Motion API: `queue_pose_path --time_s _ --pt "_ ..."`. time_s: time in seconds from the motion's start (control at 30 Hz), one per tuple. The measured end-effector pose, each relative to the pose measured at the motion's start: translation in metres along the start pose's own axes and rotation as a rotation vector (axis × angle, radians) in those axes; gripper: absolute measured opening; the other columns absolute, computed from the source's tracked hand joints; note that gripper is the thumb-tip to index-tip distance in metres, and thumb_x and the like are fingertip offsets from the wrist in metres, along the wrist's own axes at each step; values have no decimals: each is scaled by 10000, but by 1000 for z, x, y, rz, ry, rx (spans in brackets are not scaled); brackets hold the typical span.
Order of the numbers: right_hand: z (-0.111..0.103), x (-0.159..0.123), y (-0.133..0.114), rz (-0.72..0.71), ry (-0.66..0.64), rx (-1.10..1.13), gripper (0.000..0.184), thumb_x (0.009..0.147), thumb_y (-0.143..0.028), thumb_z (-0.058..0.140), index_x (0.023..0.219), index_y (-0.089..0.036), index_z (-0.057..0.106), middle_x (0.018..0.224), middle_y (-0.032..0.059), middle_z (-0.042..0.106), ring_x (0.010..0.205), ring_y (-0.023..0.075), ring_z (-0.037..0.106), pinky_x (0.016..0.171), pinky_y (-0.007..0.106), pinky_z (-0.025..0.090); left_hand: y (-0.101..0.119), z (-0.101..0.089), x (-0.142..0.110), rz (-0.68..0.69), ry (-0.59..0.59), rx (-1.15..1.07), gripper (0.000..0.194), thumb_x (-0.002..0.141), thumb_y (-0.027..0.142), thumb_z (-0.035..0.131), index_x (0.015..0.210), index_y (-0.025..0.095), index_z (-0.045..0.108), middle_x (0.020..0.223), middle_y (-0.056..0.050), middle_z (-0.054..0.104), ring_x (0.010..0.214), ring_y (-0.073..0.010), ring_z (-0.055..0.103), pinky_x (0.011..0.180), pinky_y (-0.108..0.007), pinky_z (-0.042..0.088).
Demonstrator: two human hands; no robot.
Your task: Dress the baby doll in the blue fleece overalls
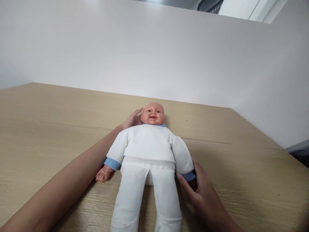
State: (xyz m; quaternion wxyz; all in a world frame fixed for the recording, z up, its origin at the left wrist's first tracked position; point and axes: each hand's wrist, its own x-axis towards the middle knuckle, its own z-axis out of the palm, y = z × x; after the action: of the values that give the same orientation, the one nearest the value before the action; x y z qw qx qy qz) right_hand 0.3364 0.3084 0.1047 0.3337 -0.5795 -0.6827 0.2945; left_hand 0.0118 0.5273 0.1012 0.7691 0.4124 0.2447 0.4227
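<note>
A baby doll in a white top and white trousers with blue cuffs lies on its back on the wooden table, head pointing away from me. My left hand reaches along the doll's side and cups the side of its head, fingers curved against it. My right hand is wrapped round the doll's forearm and hand at the blue cuff, hiding the doll's hand. The doll's other bare hand rests on the table beside my left forearm.
A plain white wall rises behind the table's far edge and along its right side. The table's right edge runs diagonally toward the lower right, with a dark object just beyond it.
</note>
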Motion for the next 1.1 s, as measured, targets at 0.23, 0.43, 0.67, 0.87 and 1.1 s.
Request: queue_pose_path --time_s 0.23,0.43,0.67,0.87,1.1 --pt "1 1 5 -8 0 -13 614 1022 -605 655 1520 -265 537 1478 157 671 1348 387 631 1183 582 492 1 7 -5 -17 -29 73 651 993 658 691 1376 139 778 1384 -170 793 1454 -422 644 1313 -523 442" --pt "-1 1 3 -43 1 -24 593 1027 -581 660 1522 -274 553 1448 145 693 1323 384 654 1167 573 510 0 9 -10 9 34 69 574 992 608 726 1357 170 797 1376 -153 800 1428 -421 667 1315 -522 449" --pt "0 3 5 -50 14 -27 572 1018 -592 674 1481 -271 577 1471 153 680 1356 398 632 1185 584 488 -4 2 -5 9 72 69 593 958 611 757 1352 170 798 1348 -158 811 1408 -437 679 1303 -554 458" --pt "-1 2 5 -63 3 -24 553 1033 -592 661 1477 -273 578 1476 147 678 1359 392 624 1188 585 475 -6 0 -3 46 98 67 557 969 568 746 1358 172 790 1306 -144 829 1366 -425 708 1283 -549 473" --pt "0 4 6 -86 5 -53 524 1050 -573 645 1474 -270 589 1460 144 690 1338 379 638 1189 568 477 -8 -5 1 53 131 73 524 948 538 765 1310 162 804 1244 -139 846 1315 -428 731 1249 -553 490"
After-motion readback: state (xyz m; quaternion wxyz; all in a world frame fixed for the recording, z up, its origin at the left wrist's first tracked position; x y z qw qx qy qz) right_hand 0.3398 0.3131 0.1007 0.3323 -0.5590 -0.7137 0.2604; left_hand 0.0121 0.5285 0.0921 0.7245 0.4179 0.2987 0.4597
